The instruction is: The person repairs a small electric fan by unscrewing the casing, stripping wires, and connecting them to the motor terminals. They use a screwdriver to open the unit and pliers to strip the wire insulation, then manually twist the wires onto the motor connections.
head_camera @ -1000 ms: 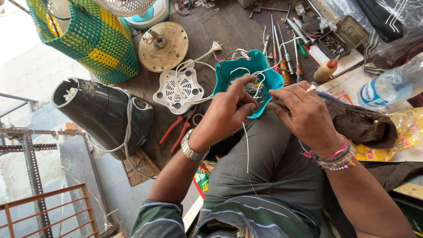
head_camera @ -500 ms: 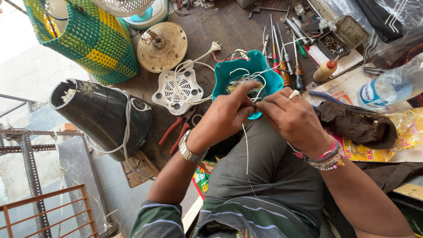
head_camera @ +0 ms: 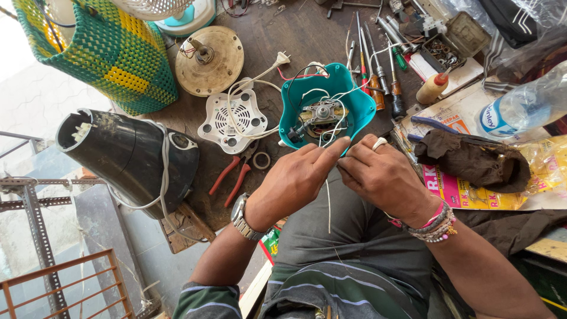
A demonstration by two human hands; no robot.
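Left hand (head_camera: 295, 180) and right hand (head_camera: 381, 174) meet just below the teal motor housing (head_camera: 325, 106), each grip narrowed on a thin white wire (head_camera: 328, 204) hanging between them. Red-handled pliers (head_camera: 233, 174) lie left of the housing, screwdrivers (head_camera: 378, 77) right.

The left hand (head_camera: 295, 183) and the right hand (head_camera: 384, 177) cover the near rim of the teal housing (head_camera: 348, 112), and where their fingertips meet cannot be seen, so the grip on the thin white wire (head_camera: 328, 207) stays unclear. The woven basket (head_camera: 100, 53) and the plastic bottle (head_camera: 520, 106) are cut by the picture's edge.
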